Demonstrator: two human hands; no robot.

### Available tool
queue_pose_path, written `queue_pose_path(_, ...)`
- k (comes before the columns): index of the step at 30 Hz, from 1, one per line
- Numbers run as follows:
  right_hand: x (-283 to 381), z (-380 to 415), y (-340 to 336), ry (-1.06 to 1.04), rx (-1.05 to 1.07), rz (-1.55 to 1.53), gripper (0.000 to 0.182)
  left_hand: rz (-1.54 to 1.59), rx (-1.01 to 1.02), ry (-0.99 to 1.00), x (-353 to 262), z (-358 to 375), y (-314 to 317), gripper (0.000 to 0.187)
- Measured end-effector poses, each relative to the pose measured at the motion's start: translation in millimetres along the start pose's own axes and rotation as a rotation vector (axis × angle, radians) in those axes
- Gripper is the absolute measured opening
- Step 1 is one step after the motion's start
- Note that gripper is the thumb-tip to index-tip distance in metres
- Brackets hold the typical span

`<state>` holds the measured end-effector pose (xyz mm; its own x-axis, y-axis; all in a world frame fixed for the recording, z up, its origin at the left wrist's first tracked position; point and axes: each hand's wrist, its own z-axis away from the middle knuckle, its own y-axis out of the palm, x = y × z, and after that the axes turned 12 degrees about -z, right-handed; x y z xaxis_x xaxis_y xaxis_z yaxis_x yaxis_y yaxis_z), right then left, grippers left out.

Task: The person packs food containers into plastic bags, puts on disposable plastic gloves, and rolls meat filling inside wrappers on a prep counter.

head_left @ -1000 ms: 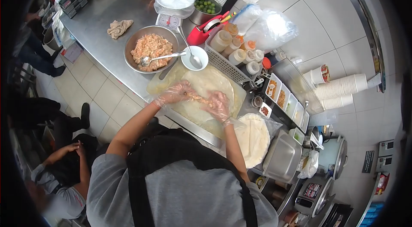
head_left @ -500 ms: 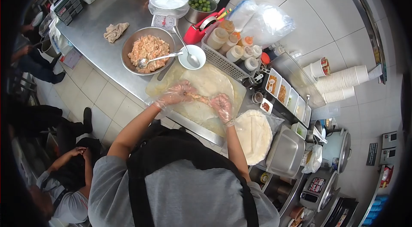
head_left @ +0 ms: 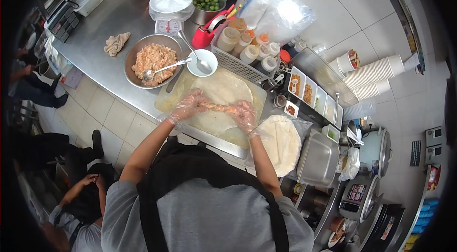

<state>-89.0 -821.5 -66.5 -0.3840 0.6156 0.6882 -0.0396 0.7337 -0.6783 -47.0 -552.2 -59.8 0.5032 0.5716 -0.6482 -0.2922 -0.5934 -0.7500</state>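
Both my hands wear clear plastic gloves. A thin strip of pinkish meat filling (head_left: 217, 107) lies across a round, pale dough wrapper (head_left: 227, 89). My left hand (head_left: 188, 105) has its fingers closed around the strip's left end, and my right hand (head_left: 244, 115) does the same at the right end. Under the wrapper is a worn yellowish board (head_left: 164, 101). Beyond my left hand stands a steel bowl (head_left: 128, 70) of the same filling (head_left: 153, 57), with a spoon (head_left: 170, 67) resting in it. Next to it is a white bowl (head_left: 194, 68) holding another spoon (head_left: 204, 66).
A stack of round wrappers (head_left: 281, 149) lies right of the board, beside a steel pan (head_left: 318, 159). Sauce bottles fill a grey basket (head_left: 238, 65); topping trays (head_left: 307, 94) stand behind. A cloth (head_left: 116, 44) and scale (head_left: 168, 27) are at left. Another person (head_left: 88, 190) sits lower left.
The view has shifted slightly, moving the counter items left. Between my hands the filling strip now looks straighter and more of it shows, with my fingertips a little farther apart.
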Motion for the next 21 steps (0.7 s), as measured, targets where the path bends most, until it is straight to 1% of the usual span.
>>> queue_pose_path(2, -13, 4, 2, 0.040, 0.046, -0.096, 0.048, -0.025, -0.008, 0.004, -3, 0, -2, 0.034)
queue_pose_path(5, 3, 2, -14, -0.008, -0.004, -0.032, 0.054, -0.023, -0.025, 0.001, 3, -1, 3, 0.031)
queue_pose_path(8, -24, 12, -15, 0.132, 0.185, -0.060, 0.059, 0.003, -0.047, 0.001, 14, -2, 14, 0.031)
queue_pose_path(10, -13, 10, -16, 0.081, -0.025, -0.211, 0.044, -0.003, -0.046, 0.003, 11, -1, 12, 0.031)
queue_pose_path(12, -14, 8, -19, 0.098, -0.122, -0.388, 0.032, -0.030, -0.036, 0.004, 8, -1, 7, 0.031)
queue_pose_path(14, -26, 11, -20, 0.190, -0.101, -0.596, 0.025, -0.010, -0.040, -0.003, 2, -1, 2, 0.033)
queue_pose_path(17, -15, 14, -12, 0.199, -0.068, -0.439, 0.021, -0.012, -0.083, -0.020, 4, 0, 12, 0.040)
queue_pose_path(20, -20, 9, -5, 0.118, -0.136, -0.762, 0.022, -0.114, -0.112, 0.015, -17, 2, 4, 0.043)
queue_pose_path(21, -14, 6, -7, 0.075, -0.142, -0.586, 0.023, -0.163, -0.121, 0.033, -27, 1, -1, 0.043)
